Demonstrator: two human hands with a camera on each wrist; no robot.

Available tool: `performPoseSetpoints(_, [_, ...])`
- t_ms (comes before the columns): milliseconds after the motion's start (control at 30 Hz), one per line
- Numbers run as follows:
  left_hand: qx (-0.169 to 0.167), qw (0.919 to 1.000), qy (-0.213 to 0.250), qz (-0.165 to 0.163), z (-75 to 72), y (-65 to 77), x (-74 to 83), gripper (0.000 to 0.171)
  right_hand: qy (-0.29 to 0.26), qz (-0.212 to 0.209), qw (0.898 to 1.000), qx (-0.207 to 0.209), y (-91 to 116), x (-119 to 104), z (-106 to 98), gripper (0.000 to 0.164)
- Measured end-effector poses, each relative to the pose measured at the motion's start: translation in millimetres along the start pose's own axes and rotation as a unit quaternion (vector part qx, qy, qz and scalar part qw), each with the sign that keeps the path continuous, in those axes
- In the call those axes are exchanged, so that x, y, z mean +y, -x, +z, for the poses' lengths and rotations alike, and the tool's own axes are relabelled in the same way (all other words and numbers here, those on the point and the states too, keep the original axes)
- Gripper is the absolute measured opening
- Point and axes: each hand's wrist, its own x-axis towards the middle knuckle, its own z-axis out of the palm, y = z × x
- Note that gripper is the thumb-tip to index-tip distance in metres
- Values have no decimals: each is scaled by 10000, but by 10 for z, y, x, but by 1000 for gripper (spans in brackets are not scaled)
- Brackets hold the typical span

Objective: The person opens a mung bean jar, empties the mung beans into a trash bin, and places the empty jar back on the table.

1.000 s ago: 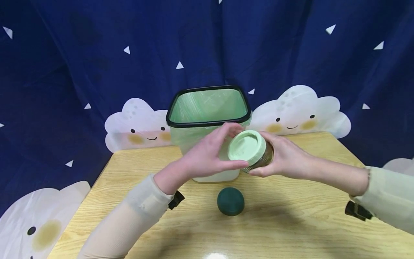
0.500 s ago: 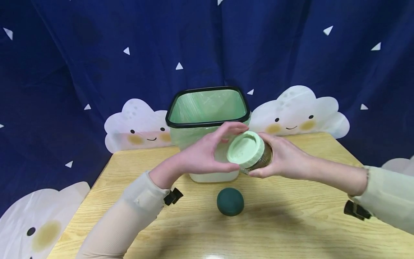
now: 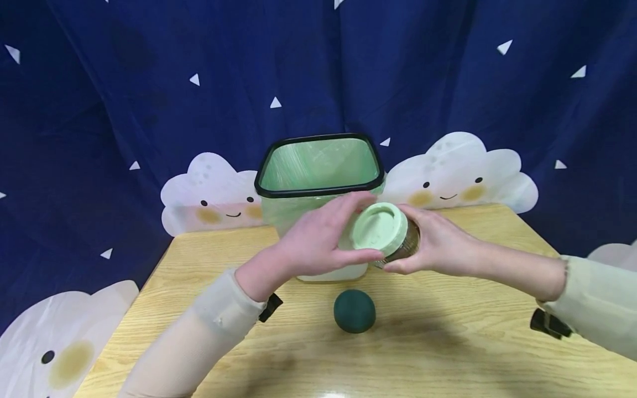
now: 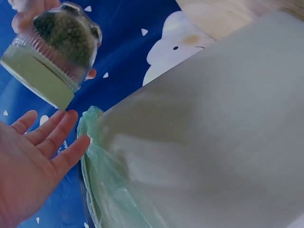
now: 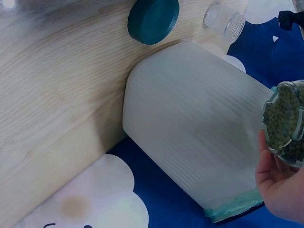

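My right hand grips a clear jar from its right side, in front of the bin. The jar has a pale green screw lid and is tilted with the lid toward my left hand. In the left wrist view, small green beans show through the jar wall. The left hand's fingers are straight and spread, their tips right at the lid's edge. In the head view its thumb and index finger bracket the lid.
A pale bin with a black rim and green liner stands at the table's back. In front of it lies a dark green round, lid-like thing. The right wrist view also shows a small clear bottle. A blue curtain hangs behind.
My left hand draws back from the lid at half a second ago, then comes right again, its thumb now overlapping the lid's lower edge. The right hand keeps holding the jar in place.
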Motion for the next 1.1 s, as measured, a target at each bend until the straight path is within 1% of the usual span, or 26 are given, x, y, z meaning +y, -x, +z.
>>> performPoseSetpoints(33, [-34, 10000, 5, 14, -14, 1, 1, 78, 1, 9, 10000, 2, -1, 1, -3, 79])
performPoseSetpoints(67, [-73, 9999, 113, 11, -30, 0, -1, 80, 8, 16, 10000, 11, -1, 2, -6, 79])
performPoseSetpoints(133, [-172, 9983, 553, 46, -63, -7, -21, 84, 16, 21, 10000, 27, -3, 2, -11, 80])
performPoseSetpoints(233, [-349, 9915, 1239, 178, -105, -17, -53, 88, 10, 3, 10000, 35, -3, 0, -13, 80])
performPoseSetpoints(300, [-474, 9865, 1544, 259, -115, -23, -70, 88, -4, -2, 10000, 28, -2, -2, -10, 80])
performPoseSetpoints(433, [-606, 9796, 1882, 357, -102, -30, -85, 85, 4, -40, 10000, 19, 1, -7, -4, 79])
performPoseSetpoints(533, [-544, 9783, 1964, 373, -83, -30, -80, 81, -8, -81, 10000, 8, 2, -10, 0, 78])
performPoseSetpoints(600, [-447, 9801, 1904, 346, -71, -27, -69, 79, -22, -109, 9999, 5, 2, -10, 3, 77])
performPoseSetpoints(700, [-265, 9871, 1557, 248, -55, -20, -46, 77, -30, -144, 9999, 12, 0, -10, 8, 76])
performPoseSetpoints(767, [-150, 9929, 1170, 176, -40, -14, -35, 76, -25, -155, 9999, 20, 0, -8, 12, 76])
performPoseSetpoints(833, [-51, 9978, 648, 145, -23, -8, -28, 75, -34, -152, 9999, 20, 0, -8, 15, 77])
performPoseSetpoints(900, [30, 9998, 162, 145, -10, -4, -21, 76, -41, -147, 9999, 13, 1, -7, 16, 78])
performPoseSetpoints(967, [95, 9997, -137, 162, -7, -1, -16, 77, -36, -136, 9999, 16, 1, -7, 14, 79])
performPoseSetpoints(1033, [51, 9998, -164, 122, -22, 0, -23, 81, -17, -138, 9999, 21, 1, -8, 10, 79])
performPoseSetpoints(1100, [-35, 9998, 145, 115, -46, -2, -45, 84, 0, -147, 9999, 28, -1, -10, 5, 79])
